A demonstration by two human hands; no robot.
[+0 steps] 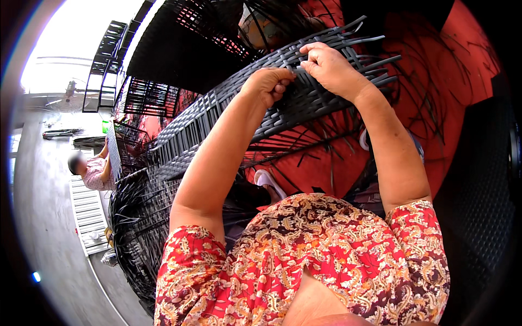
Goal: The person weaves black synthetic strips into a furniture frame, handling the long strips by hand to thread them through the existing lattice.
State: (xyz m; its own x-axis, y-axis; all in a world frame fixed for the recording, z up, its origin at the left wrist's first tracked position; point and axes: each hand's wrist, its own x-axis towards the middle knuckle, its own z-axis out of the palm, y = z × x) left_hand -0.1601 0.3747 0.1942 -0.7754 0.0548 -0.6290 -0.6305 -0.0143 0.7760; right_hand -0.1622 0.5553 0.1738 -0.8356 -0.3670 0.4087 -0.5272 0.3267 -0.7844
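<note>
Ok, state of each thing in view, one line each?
Left hand: at the weave, fingers curled, grip hidden
Right hand: on the weave, thumb and index apart
Grey woven piece: partly woven
Strip ends: loose, sticking out
Black woven piece: loose ends along its edge
Red covering: strewn with dark strips

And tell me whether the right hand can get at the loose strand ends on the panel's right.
Probably yes: the right hand is at the woven panel, near the loose strand ends, and nothing visible blocks the way.
</note>
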